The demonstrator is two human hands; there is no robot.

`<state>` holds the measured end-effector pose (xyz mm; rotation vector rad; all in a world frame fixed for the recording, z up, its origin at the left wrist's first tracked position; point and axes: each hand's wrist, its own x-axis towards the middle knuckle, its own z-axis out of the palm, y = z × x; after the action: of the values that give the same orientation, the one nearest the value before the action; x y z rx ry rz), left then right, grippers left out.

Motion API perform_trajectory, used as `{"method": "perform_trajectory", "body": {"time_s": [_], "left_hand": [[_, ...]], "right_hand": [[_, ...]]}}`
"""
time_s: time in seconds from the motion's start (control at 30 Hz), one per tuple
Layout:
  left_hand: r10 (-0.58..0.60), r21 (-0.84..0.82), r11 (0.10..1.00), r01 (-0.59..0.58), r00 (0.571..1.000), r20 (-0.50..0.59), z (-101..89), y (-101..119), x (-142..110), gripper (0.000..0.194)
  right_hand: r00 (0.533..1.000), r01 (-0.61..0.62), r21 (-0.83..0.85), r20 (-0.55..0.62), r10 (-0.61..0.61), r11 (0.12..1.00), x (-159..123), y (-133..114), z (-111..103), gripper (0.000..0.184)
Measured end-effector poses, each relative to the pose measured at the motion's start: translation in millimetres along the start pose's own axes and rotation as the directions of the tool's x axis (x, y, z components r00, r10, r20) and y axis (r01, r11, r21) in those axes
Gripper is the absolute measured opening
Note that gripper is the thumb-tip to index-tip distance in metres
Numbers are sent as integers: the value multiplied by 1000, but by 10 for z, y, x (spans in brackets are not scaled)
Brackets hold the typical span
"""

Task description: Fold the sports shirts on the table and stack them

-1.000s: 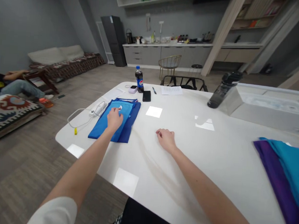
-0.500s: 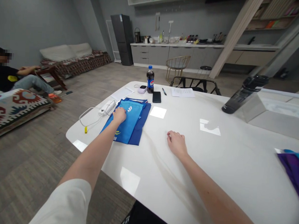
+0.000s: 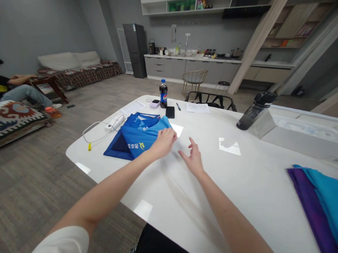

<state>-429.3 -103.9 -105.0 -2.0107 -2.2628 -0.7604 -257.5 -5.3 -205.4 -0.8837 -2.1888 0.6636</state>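
One blue jersey (image 3: 140, 134) | left hand (image 3: 164, 142) apparently gripping its slick fabric | right hand (image 3: 193, 160) open

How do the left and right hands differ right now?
The left hand is on the blue shirt, fingers together; the right hand is off the shirt, fingers spread. The left hand is also further from the camera than the right hand. Both are bare and reach forward over the white table.
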Motion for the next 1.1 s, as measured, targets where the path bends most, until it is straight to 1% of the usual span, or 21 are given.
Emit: {"method": "perform_trajectory", "body": {"time_s": [0.03,0.1,0.17,0.2,0.23,0.27,0.3,0.33,0.4,0.47,0.53,0.57,0.67,0.7,0.73,0.8,0.83,0.9,0.97,1.0,1.1], "left_hand": [[101,-57,993,-99,994,33,59,258,-31,20],[284,-199,945,-261,954,97,192,672,-97,16],[394,-331,881,-337,911,123,345,912,-134,13],[392,-367,871,-327,913,115,431,964,-130,12],[335,-367,887,-278,937,99,524,975,-108,12],[225,-330,925,-188,971,77,627,955,-67,15],[78,-262,963,-62,996,53,739,914,-10,22],[-78,-176,981,82,996,31,860,863,61,30],[-320,-10,947,321,947,36,1117,772,224,50],[-448,94,894,439,887,115,1370,750,384,67],[-488,143,872,468,854,183,1597,820,516,76],[-478,154,878,454,855,201,1697,888,567,79],[-331,133,942,307,910,251,1944,1183,672,82],[-257,107,966,236,926,278,2009,1304,694,82],[-182,78,983,166,934,306,2067,1431,711,82],[-52,33,998,44,942,332,2159,1701,738,79],[-5,28,1000,-4,949,315,2194,1839,752,77],[55,50,996,-69,970,235,2244,2098,789,73],[64,87,993,-81,982,177,2275,2301,839,64],[59,102,992,-78,982,177,2285,2369,867,58],[62,124,988,-91,973,223,2304,2411,930,42]], "right_hand": [[1000,9,33,-13,-8,999,-4,36,-99,74],[999,46,61,6,-46,997,-67,135,-356,56],[996,65,20,54,-66,998,-236,251,-664,36],[995,61,-32,79,-58,998,-366,306,-824,31],[994,48,-101,103,-37,994,-523,352,-981,28],[991,35,-174,132,-12,984,-703,384,-1128,27],[985,29,-242,171,13,970,-898,401,-1262,26],[976,33,-297,216,34,954,-1102,401,-1380,26],[953,50,-357,297,62,933,-1506,357,-1560,28],[938,60,-370,339,75,927,-1868,276,-1666,30],[931,68,-361,358,71,930,-2165,181,-1715,29],[927,73,-351,368,66,934,-2285,131,-1727,27],[911,82,-307,410,54,948,-2515,-22,-1754,14],[904,82,-282,426,48,956,-2544,-71,-1771,9],[898,81,-252,438,39,964,-2547,-115,-1795,12],[899,80,-194,438,13,978,-2485,-181,-1866,32],[906,78,-174,422,2,982,-2424,-197,-1909,38],[932,55,-162,362,7,985,-2261,-179,-2005,35],[956,1,-160,291,46,987,-2064,-74,-2101,30],[964,-42,-161,252,83,986,-1958,18,-2144,31],[967,-204,-186,114,227,961,-1613,456,-2240,37]]}}
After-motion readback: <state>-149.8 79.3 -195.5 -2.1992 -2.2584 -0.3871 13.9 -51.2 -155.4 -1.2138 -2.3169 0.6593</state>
